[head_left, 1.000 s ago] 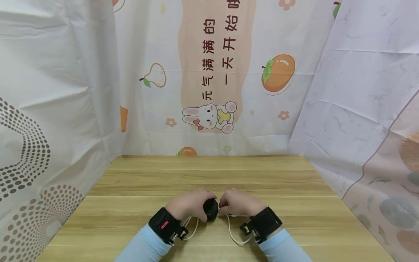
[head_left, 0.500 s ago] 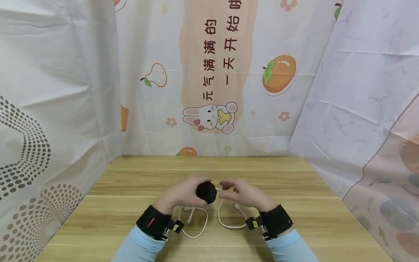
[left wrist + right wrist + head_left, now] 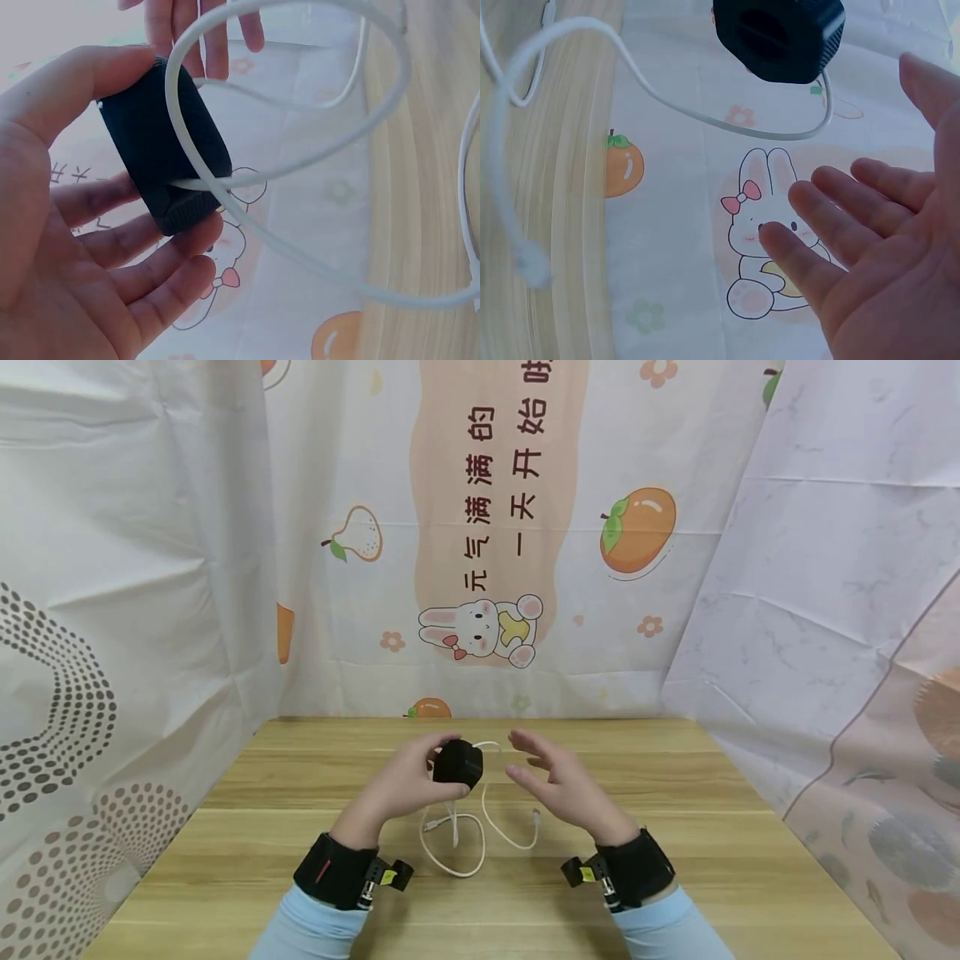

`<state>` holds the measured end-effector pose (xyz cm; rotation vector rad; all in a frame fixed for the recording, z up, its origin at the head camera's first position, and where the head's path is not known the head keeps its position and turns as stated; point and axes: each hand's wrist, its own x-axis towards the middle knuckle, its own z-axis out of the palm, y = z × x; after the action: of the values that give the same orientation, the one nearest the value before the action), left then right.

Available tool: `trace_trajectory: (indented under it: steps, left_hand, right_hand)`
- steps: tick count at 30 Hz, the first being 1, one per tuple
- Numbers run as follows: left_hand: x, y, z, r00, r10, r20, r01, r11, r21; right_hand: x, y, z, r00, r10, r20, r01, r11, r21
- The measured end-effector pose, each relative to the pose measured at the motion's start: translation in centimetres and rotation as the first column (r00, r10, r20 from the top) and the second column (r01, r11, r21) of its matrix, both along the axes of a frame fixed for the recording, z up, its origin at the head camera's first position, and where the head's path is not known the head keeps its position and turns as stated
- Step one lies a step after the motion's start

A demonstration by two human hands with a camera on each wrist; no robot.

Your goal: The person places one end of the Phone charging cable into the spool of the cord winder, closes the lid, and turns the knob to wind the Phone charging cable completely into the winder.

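My left hand (image 3: 397, 787) grips a small black many-sided block (image 3: 457, 763) above the table, thumb on one side and fingers on the other. White cable (image 3: 292, 166) comes out of the block and loops in front of it in the left wrist view. In the right wrist view a dark recess shows in the underside of the block (image 3: 776, 37). A white plug (image 3: 537, 817) hangs at one cable end, below my right hand (image 3: 566, 785). That hand is held up at the block's right, fingers extended and holding nothing.
The wood-grain table (image 3: 637, 877) lies beneath both hands. A printed curtain (image 3: 345, 627) with a rabbit and fruit hangs at the back edge, and more curtains (image 3: 817, 568) close off the sides. Camera straps (image 3: 637, 868) sit on both wrists.
My left hand has lifted the black block up and to the left, with the cable trailing. My right hand, at first pinching close beside the block, has opened and moved up and away from it.
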<state>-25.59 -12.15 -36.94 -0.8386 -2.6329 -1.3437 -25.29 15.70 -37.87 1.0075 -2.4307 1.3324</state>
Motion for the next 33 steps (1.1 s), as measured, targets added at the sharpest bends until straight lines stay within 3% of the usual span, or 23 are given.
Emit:
trace_trajectory:
  steps: [10,19,27,33]
  left_hand:
    - [0.5,-0.2,0.5,0.997,0.065,0.043,-0.068,0.995,0.074]
    - [0.4,-0.4,0.4,1.0,-0.025,-0.002,0.025,0.999,0.045]
    - [0.3,-0.3,0.2,0.997,-0.081,-0.006,0.081,0.997,0.011]
    - [0.5,-0.1,0.3,0.994,-0.105,-0.015,0.105,0.994,0.016]
  right_hand:
    - [0.0,-0.8,-0.2,0.999,0.027,-0.036,-0.028,0.999,-0.036]
    - [-0.1,-1.4,-0.8,0.999,0.03,-0.033,-0.032,0.998,-0.051]
    - [-0.2,-1.7,-1.1,0.995,-0.043,-0.088,0.04,0.999,-0.033]
    - [-0.4,-1.8,-1.5,0.982,-0.058,-0.181,0.052,0.998,-0.036]
